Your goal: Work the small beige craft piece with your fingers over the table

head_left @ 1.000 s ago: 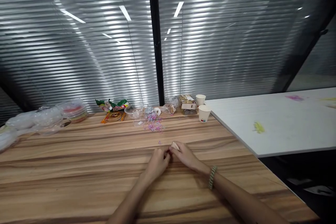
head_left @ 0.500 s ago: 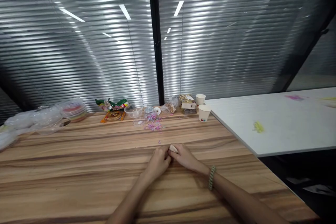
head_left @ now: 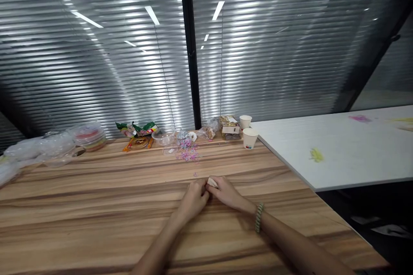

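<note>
My right hand is closed round a small pale, cream-coloured piece, and its kind is too small to make out. Against it, fingertips meeting, is my left hand, its fingers curled in a pinch; what they grip is hidden. Both hands rest low over the wooden table. A tiny pinkish bit lies just beyond the fingers. Farther back is a scatter of small pink and purple pieces, in front of a clear tub with more of them inside.
Along the back stand paper cups, a gold-topped box, a green snack bag, an orange packet and stacked round containers. Clear plastic bags lie at left. A white table adjoins at right.
The view has shifted very slightly. Both hands stay together round the pale piece, in almost the same place and pose.
</note>
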Motion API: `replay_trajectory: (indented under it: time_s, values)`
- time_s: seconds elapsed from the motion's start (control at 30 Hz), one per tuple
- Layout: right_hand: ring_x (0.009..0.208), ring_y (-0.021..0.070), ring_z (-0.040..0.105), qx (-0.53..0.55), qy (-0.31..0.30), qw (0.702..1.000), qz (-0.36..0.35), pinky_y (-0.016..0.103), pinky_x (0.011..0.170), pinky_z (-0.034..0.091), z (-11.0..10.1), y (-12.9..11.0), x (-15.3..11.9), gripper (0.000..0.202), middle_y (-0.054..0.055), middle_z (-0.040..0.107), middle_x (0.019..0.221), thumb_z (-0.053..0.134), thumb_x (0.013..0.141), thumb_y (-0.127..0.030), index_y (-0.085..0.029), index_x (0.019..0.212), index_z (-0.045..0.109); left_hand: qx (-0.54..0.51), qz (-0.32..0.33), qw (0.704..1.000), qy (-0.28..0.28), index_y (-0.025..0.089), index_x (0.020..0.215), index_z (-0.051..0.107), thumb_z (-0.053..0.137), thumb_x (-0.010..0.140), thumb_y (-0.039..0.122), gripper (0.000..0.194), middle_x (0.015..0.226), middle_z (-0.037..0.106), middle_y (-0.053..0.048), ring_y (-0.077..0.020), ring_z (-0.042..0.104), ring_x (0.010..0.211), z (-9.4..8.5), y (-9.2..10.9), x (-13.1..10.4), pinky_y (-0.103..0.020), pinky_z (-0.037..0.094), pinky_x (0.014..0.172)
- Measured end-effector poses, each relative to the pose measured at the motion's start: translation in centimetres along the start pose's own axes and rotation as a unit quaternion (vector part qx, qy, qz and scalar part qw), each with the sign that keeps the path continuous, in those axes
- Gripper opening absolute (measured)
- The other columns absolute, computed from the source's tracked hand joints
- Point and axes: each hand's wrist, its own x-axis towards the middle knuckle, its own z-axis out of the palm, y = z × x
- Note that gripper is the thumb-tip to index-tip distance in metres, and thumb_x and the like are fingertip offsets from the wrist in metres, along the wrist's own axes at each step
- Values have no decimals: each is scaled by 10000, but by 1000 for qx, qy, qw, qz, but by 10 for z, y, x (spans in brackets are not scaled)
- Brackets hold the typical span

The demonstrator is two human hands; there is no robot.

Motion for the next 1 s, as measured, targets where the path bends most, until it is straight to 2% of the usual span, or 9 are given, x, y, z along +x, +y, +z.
replay_trajectory:
  time_s: [0.53,0.8,1.0]
  values:
    - [575,111,439,-4,-3,1000,-12,202,546,301,-1,1,0,142,-12,537,606,436,745,-151,-159,620,501,1,9,1000,-3,139,799,578,383,642,12,280,727,601,-38,-148,510,680,-1,1,0,-215,335,597]
    - [656,134,506,-19,-8,999,-36,213,614,340,-1,0,-2,127,26,626,737,439,741,-123,-162,712,557,7,5,1000,-3,145,822,580,387,630,15,302,759,607,-46,-165,522,723,0,-1,0,-232,365,642]
    - [647,138,515,-62,-21,996,-55,211,595,325,0,1,-4,146,36,631,742,422,738,-106,-162,724,556,14,20,1000,-4,148,860,568,392,626,5,326,752,603,-42,-168,530,738,0,-3,-1,-229,371,650]
